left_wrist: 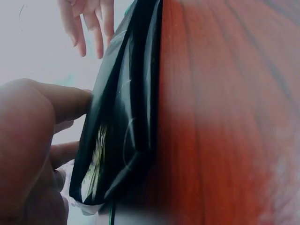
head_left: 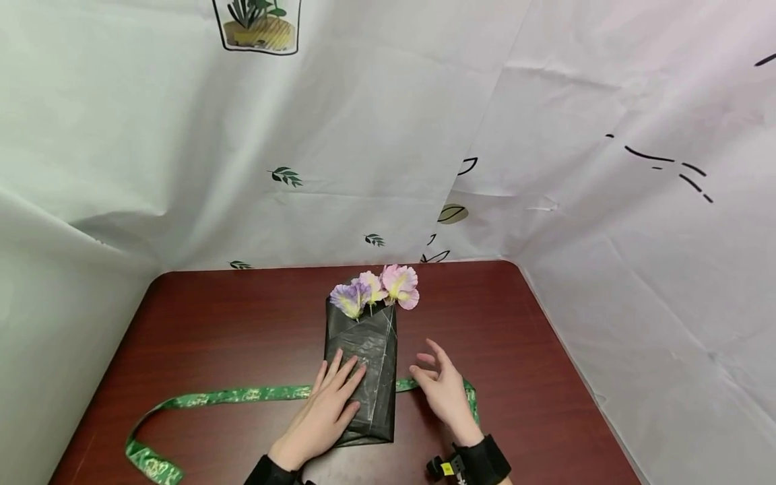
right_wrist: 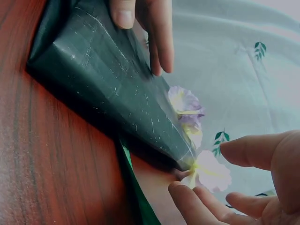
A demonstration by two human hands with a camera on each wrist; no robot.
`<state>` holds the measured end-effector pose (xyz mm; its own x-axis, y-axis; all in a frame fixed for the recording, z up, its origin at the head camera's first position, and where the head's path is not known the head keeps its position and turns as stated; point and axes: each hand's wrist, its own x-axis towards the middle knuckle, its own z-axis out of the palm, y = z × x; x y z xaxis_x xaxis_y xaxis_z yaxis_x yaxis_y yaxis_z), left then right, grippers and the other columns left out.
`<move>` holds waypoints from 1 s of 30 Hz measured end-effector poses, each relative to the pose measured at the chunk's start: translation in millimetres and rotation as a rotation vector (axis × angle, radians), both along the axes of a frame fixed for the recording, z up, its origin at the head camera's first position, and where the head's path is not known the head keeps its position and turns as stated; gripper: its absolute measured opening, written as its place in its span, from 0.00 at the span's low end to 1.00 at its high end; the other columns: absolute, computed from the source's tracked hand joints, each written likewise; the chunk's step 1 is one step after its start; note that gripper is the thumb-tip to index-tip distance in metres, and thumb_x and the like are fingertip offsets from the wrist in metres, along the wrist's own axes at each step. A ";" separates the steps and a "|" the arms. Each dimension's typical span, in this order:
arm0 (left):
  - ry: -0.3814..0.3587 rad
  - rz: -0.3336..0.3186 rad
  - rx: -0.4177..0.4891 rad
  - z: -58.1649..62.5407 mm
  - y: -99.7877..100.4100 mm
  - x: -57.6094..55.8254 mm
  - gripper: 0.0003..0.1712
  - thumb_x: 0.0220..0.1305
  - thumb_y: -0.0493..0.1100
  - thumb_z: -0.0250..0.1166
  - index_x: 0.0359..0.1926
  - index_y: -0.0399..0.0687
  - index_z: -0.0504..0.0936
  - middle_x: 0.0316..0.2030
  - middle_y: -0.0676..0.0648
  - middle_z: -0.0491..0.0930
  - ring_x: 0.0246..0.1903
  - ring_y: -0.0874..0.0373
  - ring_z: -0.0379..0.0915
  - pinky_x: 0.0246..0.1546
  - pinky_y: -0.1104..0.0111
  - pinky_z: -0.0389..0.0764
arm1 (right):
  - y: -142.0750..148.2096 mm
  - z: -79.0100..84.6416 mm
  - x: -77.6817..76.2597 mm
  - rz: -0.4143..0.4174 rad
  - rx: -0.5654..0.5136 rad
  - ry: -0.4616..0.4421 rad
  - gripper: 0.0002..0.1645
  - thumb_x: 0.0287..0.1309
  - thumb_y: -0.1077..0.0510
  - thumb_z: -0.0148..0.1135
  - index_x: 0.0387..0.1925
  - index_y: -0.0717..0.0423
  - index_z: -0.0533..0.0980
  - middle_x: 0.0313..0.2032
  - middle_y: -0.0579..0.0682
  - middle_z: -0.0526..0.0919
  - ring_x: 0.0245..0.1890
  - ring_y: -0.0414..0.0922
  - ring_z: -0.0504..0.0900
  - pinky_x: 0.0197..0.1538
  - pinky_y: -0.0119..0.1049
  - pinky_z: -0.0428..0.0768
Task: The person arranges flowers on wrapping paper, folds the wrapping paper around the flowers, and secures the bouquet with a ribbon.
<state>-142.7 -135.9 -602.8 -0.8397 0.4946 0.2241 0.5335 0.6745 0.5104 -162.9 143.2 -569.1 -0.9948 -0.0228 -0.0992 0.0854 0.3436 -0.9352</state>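
Observation:
A black paper-wrapped bouquet (head_left: pixel 372 357) lies on the table, with pink and purple flowers (head_left: pixel 400 285) poking out of its far end. My left hand (head_left: pixel 327 407) rests spread on the wrapping, fingers straight. Under the bouquet runs a green ribbon (head_left: pixel 242 395) with a pale pattern, coming out on both sides. To the right of the bouquet, my right hand (head_left: pixel 445 391) hovers near the ribbon's right part, fingers loosely bent and apart, holding nothing. In the right wrist view, the ribbon (right_wrist: pixel 133 187) emerges from beneath the wrapping (right_wrist: pixel 108 84), below the right hand's fingers.
The dark red wooden table (head_left: pixel 242 330) has rounded far corners. A white cloth (head_left: pixel 364 121) printed with leaves hangs behind it and along the sides. The ribbon's left end curls towards the table's near edge. A black strap (head_left: pixel 488 461) with a small camera sits on the right wrist.

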 end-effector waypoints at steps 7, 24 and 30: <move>-0.038 0.025 0.070 4.9 0.1 1.4 0.37 0.82 0.41 0.68 0.85 0.45 0.68 0.85 0.37 0.61 0.88 0.36 0.41 0.86 0.48 0.38 | -2.7 -1.6 3.4 0.000 0.020 -0.004 0.42 0.82 0.53 0.67 0.87 0.53 0.61 0.71 0.63 0.79 0.63 0.57 0.87 0.61 0.50 0.85; 0.053 0.214 0.127 11.4 -15.9 -3.4 0.37 0.72 0.37 0.78 0.79 0.41 0.77 0.78 0.34 0.71 0.81 0.31 0.60 0.75 0.33 0.66 | 0.1 -2.6 -3.0 -0.042 0.077 0.054 0.35 0.79 0.57 0.70 0.81 0.53 0.72 0.69 0.61 0.83 0.59 0.53 0.89 0.47 0.36 0.85; 0.076 0.251 0.167 6.2 -20.3 -1.6 0.38 0.69 0.36 0.79 0.77 0.39 0.79 0.77 0.32 0.72 0.80 0.29 0.61 0.71 0.29 0.68 | 7.7 -7.1 -3.6 -0.063 0.179 0.090 0.33 0.77 0.58 0.72 0.78 0.53 0.76 0.66 0.59 0.86 0.58 0.53 0.89 0.50 0.41 0.87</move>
